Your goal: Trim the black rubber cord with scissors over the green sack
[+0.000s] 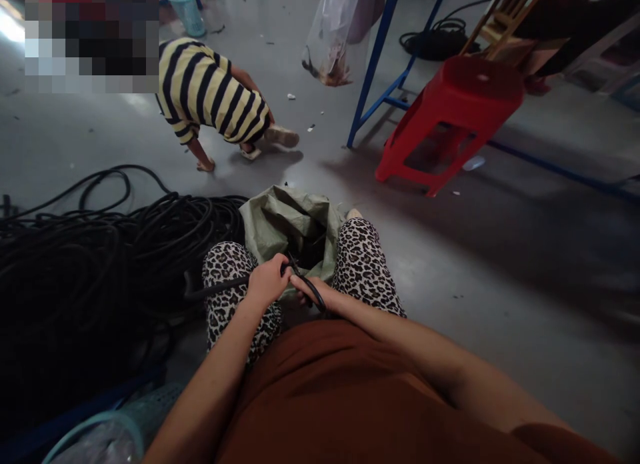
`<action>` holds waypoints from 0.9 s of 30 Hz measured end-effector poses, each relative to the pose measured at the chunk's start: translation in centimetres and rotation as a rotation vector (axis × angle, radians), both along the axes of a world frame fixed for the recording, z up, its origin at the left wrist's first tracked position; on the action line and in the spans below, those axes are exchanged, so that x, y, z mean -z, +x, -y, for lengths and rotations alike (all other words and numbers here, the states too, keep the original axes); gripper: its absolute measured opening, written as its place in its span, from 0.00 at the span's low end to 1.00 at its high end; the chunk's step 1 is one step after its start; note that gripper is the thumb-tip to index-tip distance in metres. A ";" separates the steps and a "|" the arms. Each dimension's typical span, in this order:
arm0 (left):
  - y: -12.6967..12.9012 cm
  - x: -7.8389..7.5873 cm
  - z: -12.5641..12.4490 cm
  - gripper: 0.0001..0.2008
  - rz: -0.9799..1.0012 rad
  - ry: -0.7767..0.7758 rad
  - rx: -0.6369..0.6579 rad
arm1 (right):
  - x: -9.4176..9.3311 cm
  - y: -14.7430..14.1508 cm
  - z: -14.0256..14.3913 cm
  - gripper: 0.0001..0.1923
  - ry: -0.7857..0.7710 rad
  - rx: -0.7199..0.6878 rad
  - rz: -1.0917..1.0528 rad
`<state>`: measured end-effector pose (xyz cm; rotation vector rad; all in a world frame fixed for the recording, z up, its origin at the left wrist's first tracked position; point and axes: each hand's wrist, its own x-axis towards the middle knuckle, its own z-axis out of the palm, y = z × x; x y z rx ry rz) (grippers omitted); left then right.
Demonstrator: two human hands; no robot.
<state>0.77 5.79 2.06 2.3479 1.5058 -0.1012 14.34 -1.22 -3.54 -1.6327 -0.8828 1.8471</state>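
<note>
My left hand (269, 279) is closed around a black rubber hose or cord (220, 289), which runs left across my knee. In my right hand (315, 291) is a pair of scissors (314, 292) with black handles. Their blades point up and meet the hose end by my left fingertips. Below both hands, between my knees, a green woven sack (265, 217) stands with its mouth open; dark pieces lie inside, too dim to make out singly.
A large heap of black hose (150, 237) spreads on my left. Ahead, a person in a striped shirt (215, 94) bends to the floor. A red plastic stool (450, 117) and a blue metal frame (373, 71) stand at right. A teal basket (135, 424) sits lower left.
</note>
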 end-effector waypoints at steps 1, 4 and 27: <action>0.0 0.0 0.0 0.12 0.005 0.000 -0.001 | 0.0 0.0 0.1 0.25 0.007 -0.002 0.006; 0.1 -0.2 0.0 0.12 0.005 0.002 -0.007 | -0.1 0.1 0.2 0.28 0.045 -0.040 0.041; 0.2 -0.1 0.1 0.12 -0.002 0.013 -0.012 | -1.0 -0.1 0.7 0.29 0.045 -0.059 0.141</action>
